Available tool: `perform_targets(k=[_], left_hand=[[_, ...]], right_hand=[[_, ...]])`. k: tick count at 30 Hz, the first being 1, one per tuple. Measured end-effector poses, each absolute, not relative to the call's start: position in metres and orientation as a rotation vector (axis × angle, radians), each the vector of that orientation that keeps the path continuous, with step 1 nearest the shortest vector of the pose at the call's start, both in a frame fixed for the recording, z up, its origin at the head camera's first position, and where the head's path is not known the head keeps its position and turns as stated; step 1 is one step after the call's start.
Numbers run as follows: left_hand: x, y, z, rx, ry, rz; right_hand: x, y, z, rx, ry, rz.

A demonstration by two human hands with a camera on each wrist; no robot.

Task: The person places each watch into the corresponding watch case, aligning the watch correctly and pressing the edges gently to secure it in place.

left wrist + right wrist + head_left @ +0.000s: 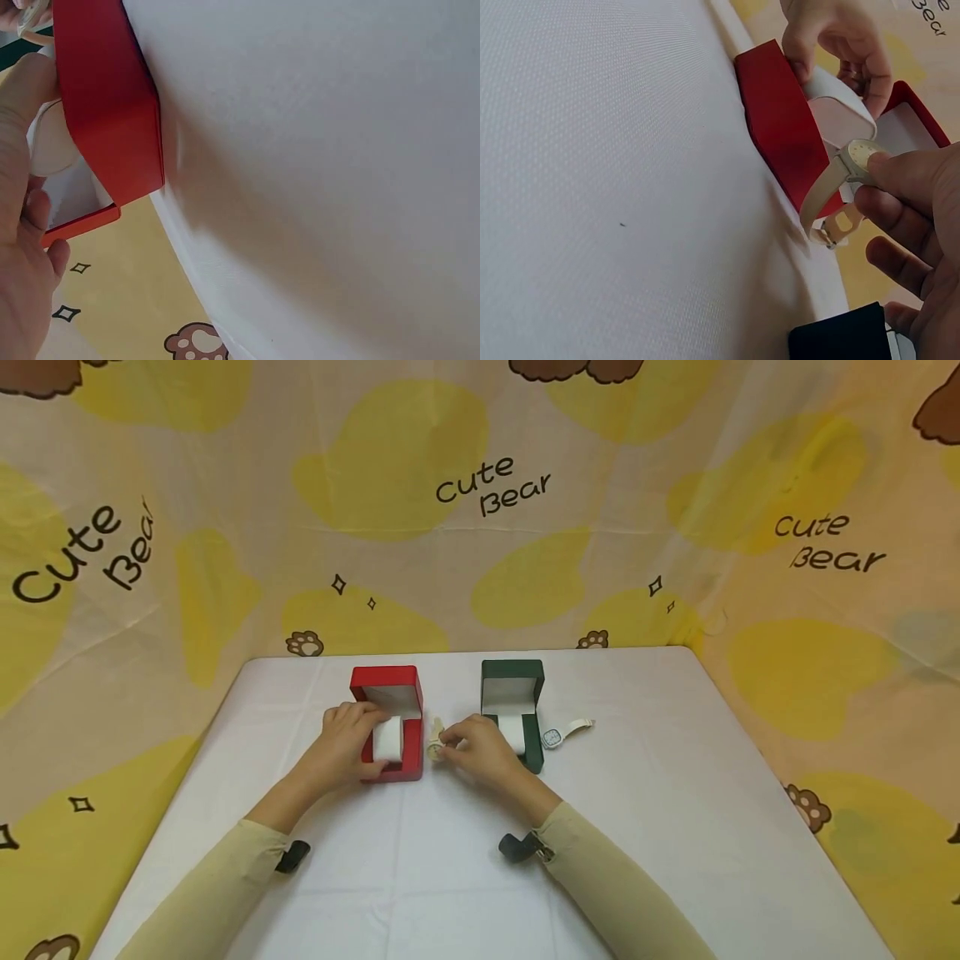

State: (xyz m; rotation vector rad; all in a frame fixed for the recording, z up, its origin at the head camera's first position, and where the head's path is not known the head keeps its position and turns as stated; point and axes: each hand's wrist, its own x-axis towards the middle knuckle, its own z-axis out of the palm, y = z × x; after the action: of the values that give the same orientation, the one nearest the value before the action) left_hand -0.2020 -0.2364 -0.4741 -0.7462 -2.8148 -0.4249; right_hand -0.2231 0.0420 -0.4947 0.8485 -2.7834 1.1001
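In the head view, my left hand [347, 742] reaches into the open red box [412, 767] and grips the white watch cushion [387, 740] that sits inside. Its thumb is at the near end and its fingers at the far end. My right hand [483, 750] pinches a wristwatch [826, 187] by its round case between thumb and index finger. This watch has a cream strap, which hangs down in a curve close to the red box's side in the right wrist view. The red box's lid stands raised at the back.
A dark green box [533, 750] with its lid up and a white cushion inside stands behind my right hand. Right of it lies a second watch [553, 739] with a squarish face and pale strap. A white cloth [450, 877] covers the table, with a patterned curtain [480, 585] behind.
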Motion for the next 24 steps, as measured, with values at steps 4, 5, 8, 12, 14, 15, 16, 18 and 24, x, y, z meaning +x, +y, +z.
perform_targets(k=[4, 5, 8, 12, 14, 15, 16, 18, 24], left_hand=[[-0.198, -0.236, -0.469, -0.712, -2.789, -0.471], [-0.197, -0.236, -0.467, -0.703, -2.785, -0.479], [-0.195, -0.235, -0.461, -0.705, -2.779, -0.488], [-0.192, -0.230, -0.457, -0.744, -2.749, -0.511], [-0.190, -0.227, -0.456, -0.763, -2.723, -0.527], [-0.189, -0.225, -0.455, -0.772, -2.710, -0.530], [-0.189, -0.223, -0.454, -0.779, -2.698, -0.531], [-0.187, -0.220, -0.453, -0.789, -2.678, -0.536], [-0.181, -0.208, -0.448, -0.800, -2.649, -0.544]], right_hand=[[-0.221, 0.046, -0.493, 0.829, -2.762, 1.160], [-0.221, 0.047, -0.493, 0.824, -2.755, 1.170], [-0.218, 0.050, -0.490, 0.814, -2.727, 1.206], [-0.214, 0.056, -0.485, 0.806, -2.690, 1.242], [-0.212, 0.059, -0.482, 0.796, -2.679, 1.252], [-0.211, 0.061, -0.481, 0.790, -2.673, 1.257], [-0.209, 0.063, -0.480, 0.782, -2.667, 1.266], [-0.207, 0.067, -0.477, 0.768, -2.655, 1.281], [-0.199, 0.081, -0.469, 0.752, -2.613, 1.298]])
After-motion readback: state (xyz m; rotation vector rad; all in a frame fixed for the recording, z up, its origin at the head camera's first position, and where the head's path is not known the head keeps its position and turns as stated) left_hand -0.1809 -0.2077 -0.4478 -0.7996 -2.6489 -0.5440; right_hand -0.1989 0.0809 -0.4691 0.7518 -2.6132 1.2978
